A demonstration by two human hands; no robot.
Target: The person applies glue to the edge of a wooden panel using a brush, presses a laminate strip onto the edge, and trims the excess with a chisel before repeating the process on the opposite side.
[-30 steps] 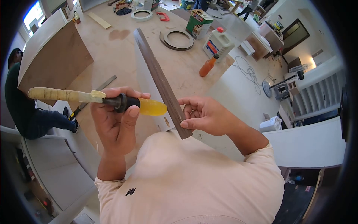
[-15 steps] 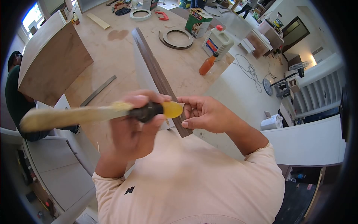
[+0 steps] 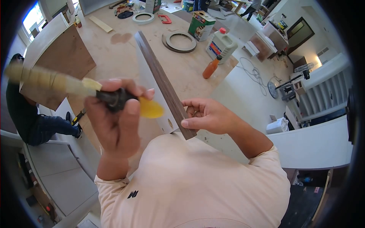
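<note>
My left hand (image 3: 118, 117) is closed round the dark middle of a tool (image 3: 114, 99), raised over the table's near left part. The tool has a yellow rounded end, and its long pale shaft, wrapped in tape or cloth, is blurred by motion. With thumb and fingers, my right hand (image 3: 207, 116) pinches the near end of a long white panel (image 3: 150, 81) with a dark wood-grain edge (image 3: 161, 78). The panel stands on its side and runs away from my chest across the wooden table (image 3: 114, 68).
Tape rolls (image 3: 180, 41), a green-and-white can (image 3: 201, 26), a white jug (image 3: 221, 45) and an orange bottle (image 3: 211, 67) stand on the table. At left, a person (image 3: 30, 114) sits behind a curved wooden piece (image 3: 59, 64). Right of the table is a fan (image 3: 272, 89).
My left hand has moved left and up with the tool, away from the panel's edge. My right hand has stayed almost in place. The person at left shows more of their legs.
</note>
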